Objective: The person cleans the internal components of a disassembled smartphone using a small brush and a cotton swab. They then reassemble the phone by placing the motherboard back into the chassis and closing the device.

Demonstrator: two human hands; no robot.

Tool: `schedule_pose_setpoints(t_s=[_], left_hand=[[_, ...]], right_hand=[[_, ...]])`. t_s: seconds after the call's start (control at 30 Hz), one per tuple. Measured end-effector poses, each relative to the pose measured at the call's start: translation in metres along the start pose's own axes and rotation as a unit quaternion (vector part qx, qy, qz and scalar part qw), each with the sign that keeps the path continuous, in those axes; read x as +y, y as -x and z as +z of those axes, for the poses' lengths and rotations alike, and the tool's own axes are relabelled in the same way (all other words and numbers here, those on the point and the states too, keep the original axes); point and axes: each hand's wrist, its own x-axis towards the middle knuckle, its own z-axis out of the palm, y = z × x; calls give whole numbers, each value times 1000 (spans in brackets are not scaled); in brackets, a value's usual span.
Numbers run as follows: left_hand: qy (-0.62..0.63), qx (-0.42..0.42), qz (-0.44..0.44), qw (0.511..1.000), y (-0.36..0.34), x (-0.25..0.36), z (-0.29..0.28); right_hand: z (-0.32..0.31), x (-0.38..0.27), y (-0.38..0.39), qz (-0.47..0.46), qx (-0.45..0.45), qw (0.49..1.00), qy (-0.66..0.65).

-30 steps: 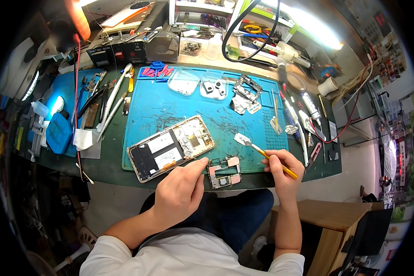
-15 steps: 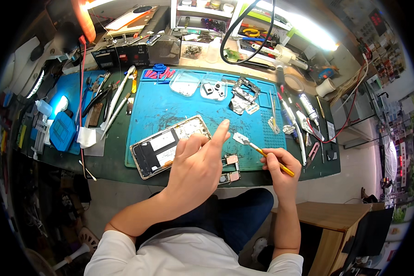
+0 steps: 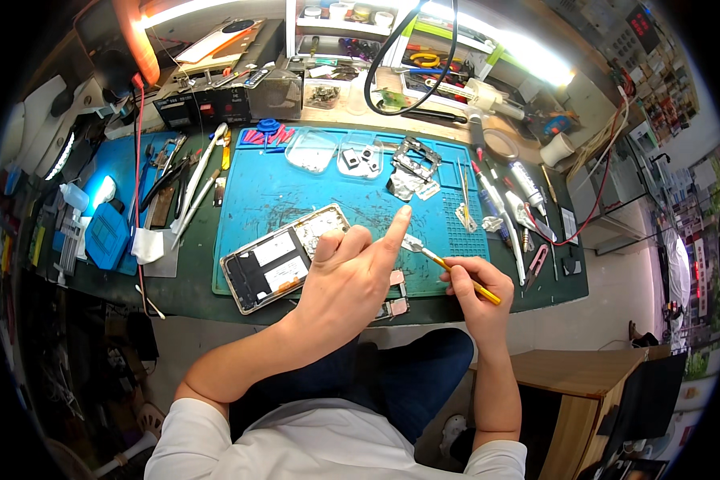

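Note:
Between my right thumb and fingers is a small yellow-handled spatula point(image 3: 438, 258), its flat metal blade pointing up and left above the blue mat. My right hand point(image 3: 482, 298) is closed round the rear of the handle. My left hand point(image 3: 348, 276) has its index finger stretched out just beside the blade; whether they touch I cannot tell. The other left fingers are bent, with nothing visible in them. Left of that hand lies an opened phone body point(image 3: 272, 268), partly covered by the hand. A small phone circuit board point(image 3: 397, 306) lies at the mat's near edge, partly hidden.
On the blue mat point(image 3: 296, 192) sit two clear plastic boxes point(image 3: 310, 152) holding small parts, and a metal phone frame piece point(image 3: 414, 160). Tweezers point(image 3: 466, 184), pens and a pink-handled tool point(image 3: 538, 260) lie right. A black cable loop point(image 3: 368, 88) hangs over the back.
My left index finger has straightened further and moved slightly right, covering part of the blade. The spatula has shifted a little left in view. The whole scene has slid slightly left.

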Motion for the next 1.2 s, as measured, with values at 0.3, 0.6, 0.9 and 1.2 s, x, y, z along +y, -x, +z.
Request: schedule_pose_setpoints(t_s=[0.3, 0.6, 0.9, 1.2], left_hand=[[12, -17, 7, 1000, -4, -2, -4], [27, -26, 2, 999, -8, -5, -7], [73, 94, -17, 993, -8, -10, -15], [-1, 258, -57, 965, 68, -62, -61]], right_hand=[[2, -2, -2, -17, -7, 1000, 20], [-1, 1, 1, 15, 27, 999, -37], [-4, 5, 3, 4, 42, 995, -94], [-9, 12, 2, -29, 32, 987, -157]])
